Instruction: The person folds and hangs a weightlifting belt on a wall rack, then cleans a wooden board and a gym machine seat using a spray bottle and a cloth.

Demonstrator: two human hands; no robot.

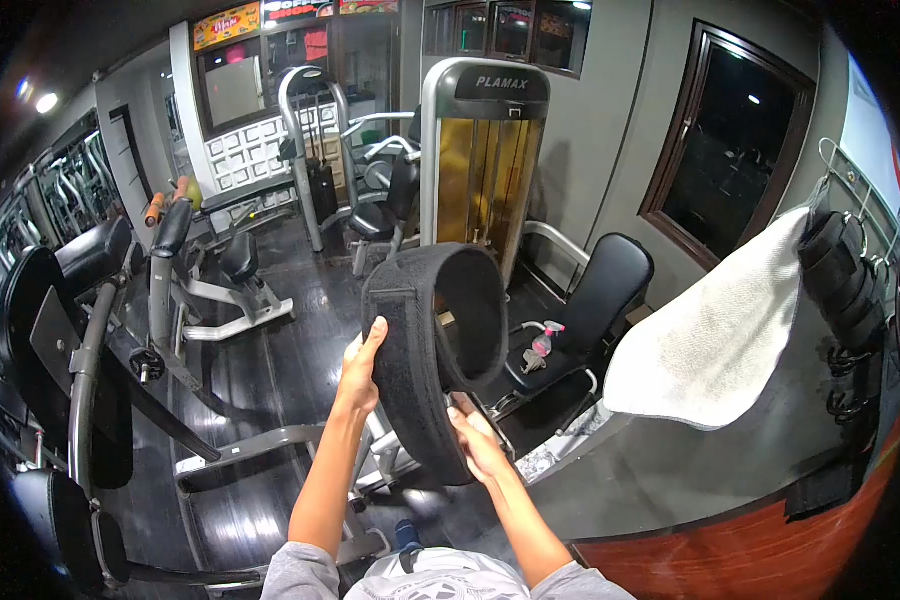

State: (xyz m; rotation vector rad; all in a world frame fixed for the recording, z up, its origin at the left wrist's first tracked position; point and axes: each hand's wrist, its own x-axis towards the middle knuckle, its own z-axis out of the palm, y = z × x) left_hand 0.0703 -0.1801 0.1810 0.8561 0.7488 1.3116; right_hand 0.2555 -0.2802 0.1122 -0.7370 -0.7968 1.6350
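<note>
A black weightlifting belt (400, 345), curled into a wide loop, is held up in front of my body. My left hand (362, 372) grips its left side, with the thumb up along the outer face and the fingers hidden behind. Lower down on the right, my right hand (478, 440) is closed on the belt's edge near its end, where a lighter strip shows. Behind the loop, a spray bottle with a pink top (544, 342) and a crumpled cloth (533, 361) rest on a black machine seat (545, 378).
To the right a white towel (710, 330) hangs from a wall rack (860, 190), beside black straps or belts (842, 262). A weight-stack machine (485, 160) stands ahead. More gym machines (225, 285) fill the left side. A dark window (732, 140) is in the wall.
</note>
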